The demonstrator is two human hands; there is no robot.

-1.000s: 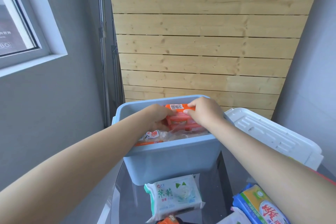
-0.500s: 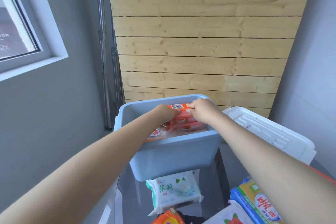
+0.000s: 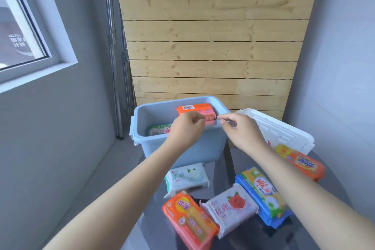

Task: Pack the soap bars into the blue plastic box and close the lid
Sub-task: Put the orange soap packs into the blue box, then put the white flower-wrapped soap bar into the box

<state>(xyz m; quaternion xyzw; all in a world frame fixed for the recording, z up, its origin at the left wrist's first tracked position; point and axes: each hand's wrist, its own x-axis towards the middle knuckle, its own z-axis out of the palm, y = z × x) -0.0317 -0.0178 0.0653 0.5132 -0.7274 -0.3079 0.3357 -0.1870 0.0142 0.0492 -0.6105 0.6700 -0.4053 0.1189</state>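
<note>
**Soap packing at the desk: one box, one lid, seven visible soap packs, two hands**

One glass-topped desk (image 3: 233,160) carries everything. One blue plastic box (image 3: 182,149) stands open at its far side, in front of a wall of pale wooden planks (image 3: 213,46). One white lid (image 3: 284,134) lies off the box, just beside its right wall, tilted.

Inside the box two soap packs show: one orange pack (image 3: 194,107) against the far wall, barcode upward, and one green-and-white pack (image 3: 159,129) lower at the left, partly hidden by the left hand.

Five packs lie outside on the desk. Nearest the box's front wall is one white jasmine pack (image 3: 185,177). Closer to the camera lie one orange-and-yellow pack (image 3: 189,220) and, touching it, one white rose pack (image 3: 230,208). To the right lies one blue-and-yellow pack (image 3: 261,193), partly under the right forearm. One orange Tide pack (image 3: 302,163) rests near the lid's front edge.

Two bare hands hover above the box's near rim. The left hand (image 3: 186,130) has its fingers curled loosely inward and holds nothing. The right hand (image 3: 239,130) has thumb and forefinger nearly pinched, the other fingers relaxed, also empty.
</note>
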